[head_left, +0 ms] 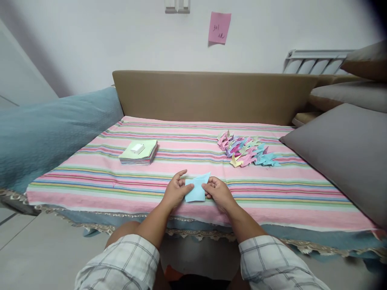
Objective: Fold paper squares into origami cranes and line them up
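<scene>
A light blue sheet of origami paper, partly folded with one corner pointing up to the right, is held between both hands above the striped cloth. My left hand pinches its left side, thumb on the front and index finger stretched outward. On the right side, my right hand grips the paper between thumb and curled fingers. Farther back to the right lies a group of folded paper cranes in pink, purple, yellow and blue. At the left sits a stack of square paper with a small white block on top.
The pink striped cloth covers the sofa seat, with a lace-trimmed front edge. A brown backrest stands behind. Grey cushions are piled at the right; a blue covered armrest is at the left. A pink note hangs on the wall.
</scene>
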`<state>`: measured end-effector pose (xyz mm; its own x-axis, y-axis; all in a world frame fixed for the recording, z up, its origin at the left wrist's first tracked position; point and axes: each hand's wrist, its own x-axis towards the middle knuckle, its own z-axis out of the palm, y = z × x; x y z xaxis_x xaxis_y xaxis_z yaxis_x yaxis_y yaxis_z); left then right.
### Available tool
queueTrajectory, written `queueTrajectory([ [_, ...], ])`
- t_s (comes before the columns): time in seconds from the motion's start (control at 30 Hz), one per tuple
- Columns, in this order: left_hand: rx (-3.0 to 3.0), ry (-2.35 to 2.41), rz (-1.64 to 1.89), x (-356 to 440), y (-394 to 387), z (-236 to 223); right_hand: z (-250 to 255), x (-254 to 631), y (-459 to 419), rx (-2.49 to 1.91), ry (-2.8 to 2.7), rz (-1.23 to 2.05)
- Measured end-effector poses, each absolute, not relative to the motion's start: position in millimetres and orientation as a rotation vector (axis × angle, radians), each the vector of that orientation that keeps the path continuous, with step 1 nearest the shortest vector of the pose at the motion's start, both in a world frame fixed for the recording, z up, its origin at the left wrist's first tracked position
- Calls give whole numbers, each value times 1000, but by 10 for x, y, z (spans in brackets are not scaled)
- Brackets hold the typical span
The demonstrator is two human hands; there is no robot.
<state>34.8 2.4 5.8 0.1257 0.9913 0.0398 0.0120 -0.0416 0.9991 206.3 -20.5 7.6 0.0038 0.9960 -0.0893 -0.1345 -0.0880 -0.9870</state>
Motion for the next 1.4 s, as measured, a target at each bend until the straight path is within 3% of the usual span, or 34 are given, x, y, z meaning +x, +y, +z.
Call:
queueTrajectory([
  [0.13, 1882, 1377, 1351, 306, -20, 105, 8, 2028, -158, -1245, -991, 1248],
  [0.23, 2486, 1256, 1127, 344, -161, 149, -25, 2009, -140, -1256, -997, 1198],
  [0.37, 2776, 1389, 789, 449, -299, 125, -45, 1989, -132, -1277, -986, 1183],
  [0.5, 2874, 1411, 715, 491, -289, 74, -8, 2069, -115, -1382, -1053, 1173],
  [0.7, 2912, 1370, 740, 448, -233, 59, 97, 2316, -106, -1643, -1458, 798],
  [0.97, 2910, 1287, 642, 445, -302, 84, 116, 2268, -190, -1670, -1690, 723],
  [1.1, 2929, 1298, 632, 469, -314, 54, 162, 2326, -208, -1803, -1737, 531],
  [1.23, 2937, 1350, 681, 479, -286, 17, 119, 2367, -177, -1651, -1803, 297],
  [1.4, 2923, 1324, 605, 477, -290, -6, 20, 2236, -193, -1440, -2026, 274],
])
